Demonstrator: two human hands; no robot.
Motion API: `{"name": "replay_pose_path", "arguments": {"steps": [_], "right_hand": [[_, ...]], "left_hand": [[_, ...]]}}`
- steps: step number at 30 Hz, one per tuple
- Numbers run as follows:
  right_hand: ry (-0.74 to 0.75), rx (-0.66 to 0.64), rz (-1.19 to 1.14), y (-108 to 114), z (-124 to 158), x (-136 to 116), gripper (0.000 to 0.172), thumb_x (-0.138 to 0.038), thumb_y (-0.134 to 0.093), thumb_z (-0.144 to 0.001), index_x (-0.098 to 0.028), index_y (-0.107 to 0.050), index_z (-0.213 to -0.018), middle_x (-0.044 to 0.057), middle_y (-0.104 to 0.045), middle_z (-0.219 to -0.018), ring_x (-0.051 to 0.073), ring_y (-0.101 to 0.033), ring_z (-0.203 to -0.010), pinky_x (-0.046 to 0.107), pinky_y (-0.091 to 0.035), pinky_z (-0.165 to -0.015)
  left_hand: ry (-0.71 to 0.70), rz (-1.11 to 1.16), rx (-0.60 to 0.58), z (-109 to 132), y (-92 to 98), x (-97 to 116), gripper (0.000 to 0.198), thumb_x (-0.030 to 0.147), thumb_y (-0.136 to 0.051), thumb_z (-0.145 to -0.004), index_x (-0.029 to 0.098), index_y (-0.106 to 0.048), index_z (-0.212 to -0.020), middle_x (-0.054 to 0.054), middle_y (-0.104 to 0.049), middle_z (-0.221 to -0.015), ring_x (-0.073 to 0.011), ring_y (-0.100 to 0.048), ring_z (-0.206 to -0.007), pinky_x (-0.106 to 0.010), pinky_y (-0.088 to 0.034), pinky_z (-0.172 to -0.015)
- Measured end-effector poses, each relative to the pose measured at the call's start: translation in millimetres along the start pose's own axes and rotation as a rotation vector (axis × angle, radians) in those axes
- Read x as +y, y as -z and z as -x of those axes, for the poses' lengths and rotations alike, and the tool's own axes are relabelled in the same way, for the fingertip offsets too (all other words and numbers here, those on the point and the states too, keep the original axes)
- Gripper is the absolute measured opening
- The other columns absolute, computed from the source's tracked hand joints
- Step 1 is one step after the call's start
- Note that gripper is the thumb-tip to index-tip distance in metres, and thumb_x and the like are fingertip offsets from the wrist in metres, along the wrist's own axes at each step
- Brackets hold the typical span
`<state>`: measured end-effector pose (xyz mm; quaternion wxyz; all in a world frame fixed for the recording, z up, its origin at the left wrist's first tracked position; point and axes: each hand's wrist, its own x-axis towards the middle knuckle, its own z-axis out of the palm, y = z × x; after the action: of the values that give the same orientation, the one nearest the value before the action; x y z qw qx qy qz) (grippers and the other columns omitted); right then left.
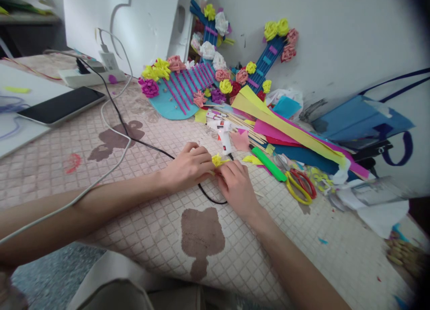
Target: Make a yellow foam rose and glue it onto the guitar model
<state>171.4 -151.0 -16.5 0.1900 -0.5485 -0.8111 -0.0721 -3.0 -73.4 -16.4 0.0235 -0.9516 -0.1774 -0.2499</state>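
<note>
Above the cloth-covered table, my left hand (190, 165) and my right hand (237, 187) come together over a yellow paper flower (218, 160). Fingers of both hands are closed on it, and its lower part is hidden by them. Just beyond stands a white glue gun (223, 134), its black cord passing under my hands. A yellow paper scrap (253, 159) lies right of the flower. Farther right are a green utility knife (268, 163) and scissors (300, 184) with red and yellow handles.
Behind are blue instrument shapes (183, 91) decorated with paper flowers, thin wooden sticks (247, 127) and long crepe paper strips (285, 124). At left lie a phone (63, 105) and a power strip (90, 77). A white cable (110, 175) crosses over my left forearm. A clear jar (379, 190) lies right.
</note>
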Motion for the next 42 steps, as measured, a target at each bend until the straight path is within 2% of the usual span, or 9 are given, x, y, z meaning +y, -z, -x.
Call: {"name": "replay_pose_path", "arguments": {"steps": [8, 19, 32, 42], "right_hand": [[-0.006, 0.004, -0.004, 0.1, -0.3, 0.1, 0.011, -0.017, -0.046, -0.090, -0.018, -0.055, -0.083, 0.007, -0.059, -0.086, 0.024, -0.050, -0.088, 0.035, -0.036, -0.074], [-0.040, -0.001, -0.031, -0.5, 1.0, -0.8, 0.008, -0.016, -0.049, -0.089, -0.017, -0.055, -0.083, 0.006, -0.058, -0.083, 0.023, -0.051, -0.086, 0.035, -0.039, -0.075], [-0.013, -0.011, -0.041, -1.5, 2.3, 0.1, 0.013, -0.015, -0.045, -0.091, -0.016, -0.056, -0.085, 0.008, -0.059, -0.087, 0.022, -0.052, -0.083, 0.035, -0.043, -0.075], [-0.021, -0.033, -0.040, -0.3, 2.9, -0.2, 0.014, -0.016, -0.043, -0.091, -0.016, -0.056, -0.086, 0.008, -0.058, -0.088, 0.021, -0.052, -0.081, 0.035, -0.043, -0.073]], "left_hand": [[-0.008, -0.033, 0.023, 0.3, -1.8, 0.5, 0.013, 0.018, -0.046, -0.090, 0.019, -0.059, -0.084, -0.001, -0.062, -0.083, -0.0164, -0.053, -0.088, -0.037, -0.032, -0.088], [0.020, -0.012, 0.072, 0.1, -3.0, 4.0, 0.005, 0.020, -0.049, -0.087, 0.019, -0.054, -0.087, -0.002, -0.063, -0.087, -0.0174, -0.053, -0.089, -0.036, -0.032, -0.087], [-0.034, -0.063, 0.035, 1.0, -2.9, 1.6, 0.017, 0.022, -0.043, -0.094, 0.018, -0.054, -0.082, 0.000, -0.061, -0.083, -0.0155, -0.052, -0.085, -0.036, -0.032, -0.087], [-0.046, -0.057, 0.023, 0.4, -0.7, 2.7, 0.021, 0.019, -0.041, -0.095, 0.017, -0.055, -0.079, -0.001, -0.061, -0.082, -0.0148, -0.052, -0.084, -0.036, -0.032, -0.088]]}}
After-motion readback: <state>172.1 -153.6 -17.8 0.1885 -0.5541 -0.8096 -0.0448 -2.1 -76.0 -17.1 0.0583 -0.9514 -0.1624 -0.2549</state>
